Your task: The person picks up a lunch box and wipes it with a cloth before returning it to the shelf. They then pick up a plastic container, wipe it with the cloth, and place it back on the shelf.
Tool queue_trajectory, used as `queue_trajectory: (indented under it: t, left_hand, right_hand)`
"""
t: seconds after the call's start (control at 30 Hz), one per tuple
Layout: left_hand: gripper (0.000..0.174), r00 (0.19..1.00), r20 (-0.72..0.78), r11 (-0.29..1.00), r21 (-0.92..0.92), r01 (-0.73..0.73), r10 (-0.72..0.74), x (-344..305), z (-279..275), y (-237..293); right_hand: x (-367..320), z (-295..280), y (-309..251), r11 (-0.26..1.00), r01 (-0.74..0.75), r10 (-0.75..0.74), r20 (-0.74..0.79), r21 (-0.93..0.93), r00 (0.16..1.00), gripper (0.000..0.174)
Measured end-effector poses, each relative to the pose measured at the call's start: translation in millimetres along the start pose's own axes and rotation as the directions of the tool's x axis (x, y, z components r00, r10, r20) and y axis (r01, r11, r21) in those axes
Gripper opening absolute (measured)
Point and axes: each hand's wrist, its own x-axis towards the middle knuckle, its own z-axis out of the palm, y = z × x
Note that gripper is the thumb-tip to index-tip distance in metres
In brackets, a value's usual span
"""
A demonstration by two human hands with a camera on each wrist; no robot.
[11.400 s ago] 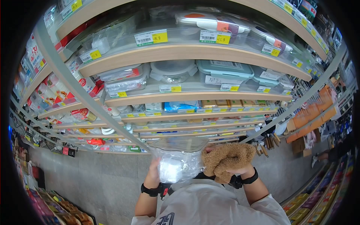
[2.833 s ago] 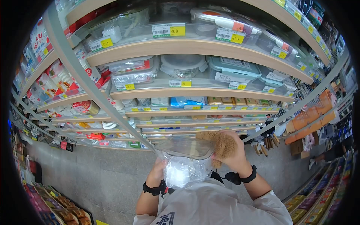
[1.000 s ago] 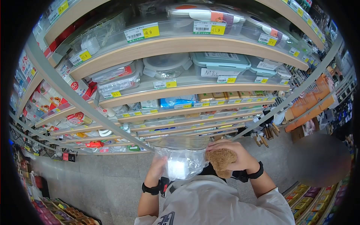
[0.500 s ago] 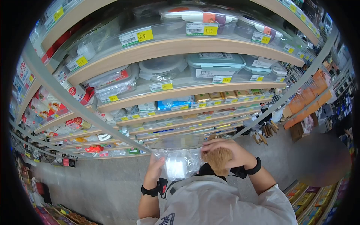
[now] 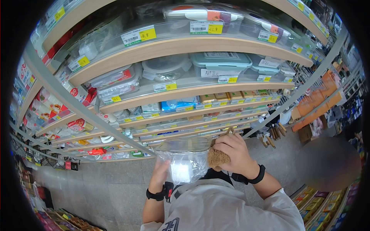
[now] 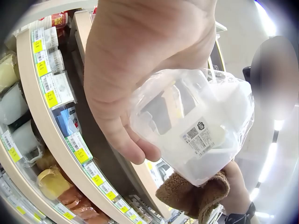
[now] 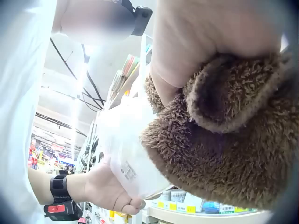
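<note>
My left hand holds a clear plastic storage container by its left side, upright in front of my chest. Loose, shiny film wraps it, and a printed label shows on its base in the left wrist view. Against the container's right side, my right hand grips a bunched brown fluffy cloth, fingers curled over its top. In the right wrist view the cloth fills much of the picture and hides part of the container. My left thumb lies along the container's near side.
Ahead rise shelves of food boxes with price tags, one a teal-lidded box. A grey upright post slants down on the left. Wooden-handled goods hang at right. Grey tiled floor lies below, and a blurred patch covers part of the right side.
The right hand has come up and over the cloth, which now bunches closer to the container's right side. The left hand keeps its hold, and the head view has shifted slightly.
</note>
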Motion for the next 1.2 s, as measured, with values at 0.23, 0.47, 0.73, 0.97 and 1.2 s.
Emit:
queue_trajectory:
  t: [0.23, 0.47, 0.73, 0.97, 1.2]
  left_hand:
    - [0.073, 0.996, 0.040, 0.993, 0.077, -0.085, 0.082, -5, 21, 21]
    - [0.074, 0.998, -0.006, 0.990, 0.128, -0.063, 0.064, -1, 31, 25]
    - [0.082, 0.996, 0.045, 0.996, 0.042, -0.079, 0.077, -7, 23, 23]
    - [0.101, 0.910, 0.154, 0.891, 0.198, -0.409, 0.384, -10, 33, 39]
    - [0.097, 0.791, 0.277, 0.580, 0.556, -0.595, 0.546, -2, 35, 35]
  right_hand:
    - [-6, 9, 13, 0.978, -0.088, 0.087, -0.016, -0.189, 0.996, 0.034]
    - [-4, 7, 8, 0.973, -0.098, 0.104, 0.017, -0.208, 0.994, 0.031]
    - [-2, 18, 26, 0.956, -0.146, 0.144, -0.028, -0.255, 0.989, 0.033]
    - [-6, -10, 54, 0.934, -0.355, 0.355, -0.173, 0.036, 0.919, 0.039]
    - [-8, 0, 46, 0.852, -0.423, 0.487, -0.167, 0.309, 0.857, 0.060]
